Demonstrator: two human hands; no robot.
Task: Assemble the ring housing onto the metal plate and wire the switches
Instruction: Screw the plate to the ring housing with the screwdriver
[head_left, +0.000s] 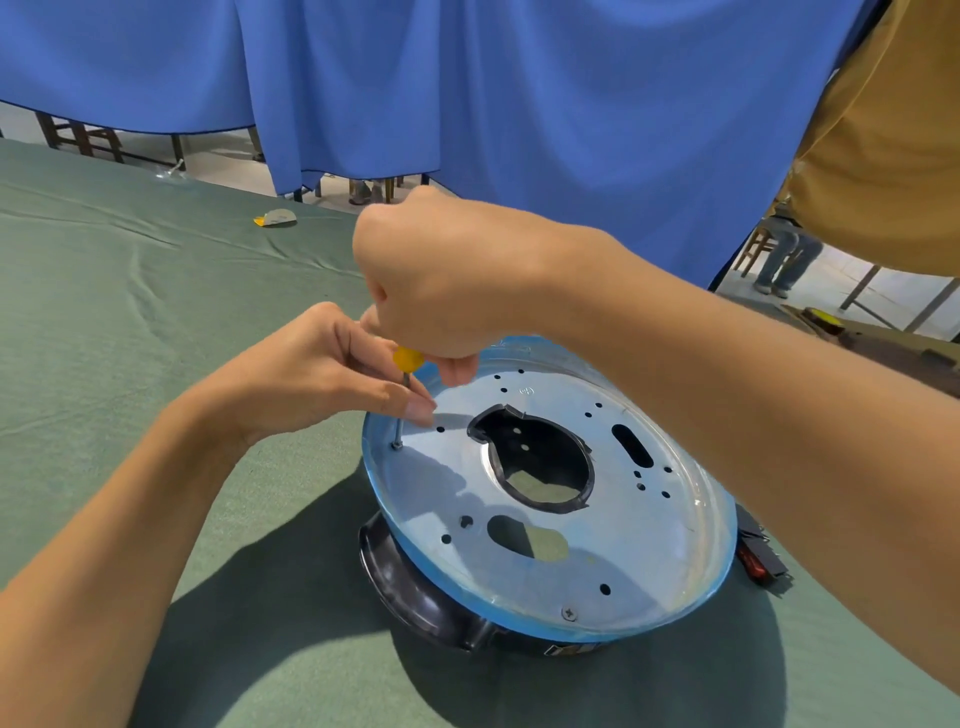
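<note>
The right hand (447, 280) is gripping an upright screwdriver (407, 359) from above. The left hand (322, 369) is pinching its shaft, with the tip pressing into the metal plate (649, 545) at its far-left edge, atop the ring housing (410, 587).

Most of screwdriver (408, 359) handle hidden inside right hand (441, 280); only yellow end and thin shaft show. Tip contact at 9 o'clock of metal plate (649, 545) too small to tell. Blurred: fingertips (421, 410) of left hand (311, 369) pinching shaft. Mostly under plate: ring housing (410, 587), black rim showing at 7 o'clock. At 4 o'clock, switches (756, 564) partly behind right forearm.
</note>
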